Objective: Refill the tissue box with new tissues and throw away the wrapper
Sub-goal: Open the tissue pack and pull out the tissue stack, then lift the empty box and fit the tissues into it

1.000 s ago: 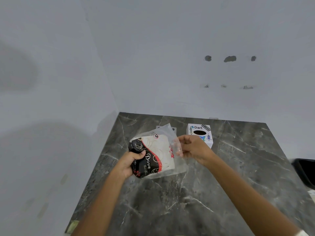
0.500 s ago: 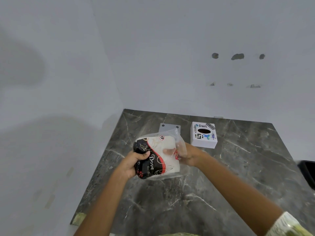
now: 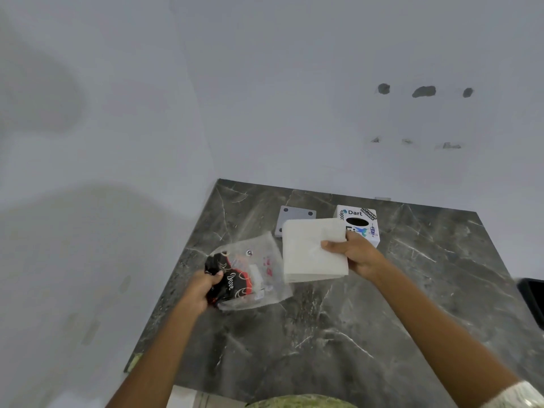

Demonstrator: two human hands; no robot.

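half-hidden tissue box (image 3: 371, 231) behind tissues (image 3: 312, 248)

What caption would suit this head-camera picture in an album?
Right hand holds the tissue stack beside the tissue box; left hand grips the empty wrapper.

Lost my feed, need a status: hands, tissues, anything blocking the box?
Left hand grips wrapper. Right hand holds tissues, out of wrapper. Box on table, opening clear.

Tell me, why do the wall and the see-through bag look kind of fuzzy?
Head view: the wide lens bends the table edges; soft shadows smudge the wall on the left; the wrapper in the left hand looks slightly blurred, while the tissue stack looks sharper.
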